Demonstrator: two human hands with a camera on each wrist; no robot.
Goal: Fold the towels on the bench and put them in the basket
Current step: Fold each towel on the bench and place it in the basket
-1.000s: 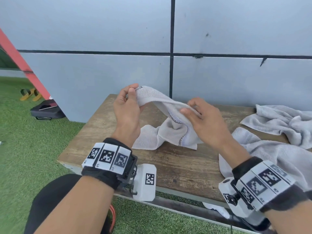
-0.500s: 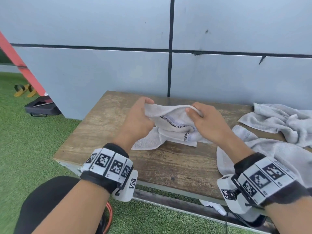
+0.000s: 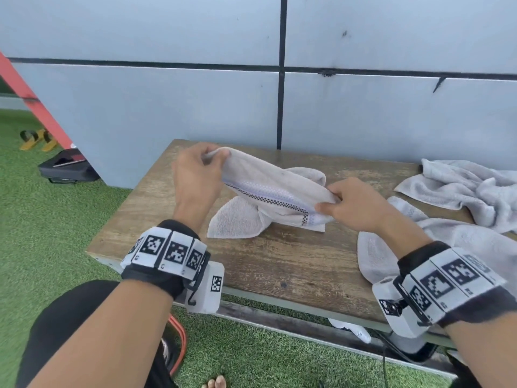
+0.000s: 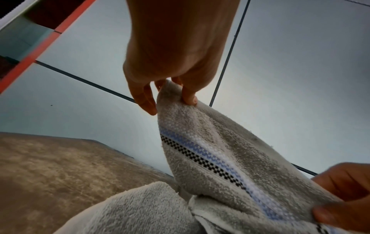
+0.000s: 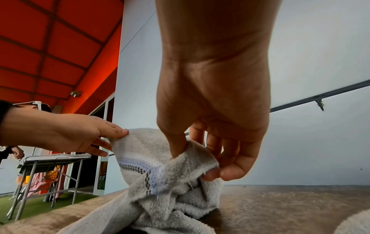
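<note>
While half a second ago both hands sat close together over a bunched cloth, they have now drawn apart above the wooden bench [image 3: 156, 208], stretching the striped grey towel [image 3: 268, 189] between them; its lower folds still rest on the bench top. Beside it, well to the right, lie two more crumpled grey towels [image 3: 461, 186], partly cut off by the picture's edge. On the artificial grass at far left sits a black bag [image 3: 67, 170]. Pinching one upper corner of the towel between thumb and fingertips is the left hand [image 3: 195, 177]; the right hand [image 3: 355, 205] grips the opposite end, fingers curled round a bunch of cloth. No basket can be made out, apart from an orange edge under the bench that is too hidden to identify.
</note>
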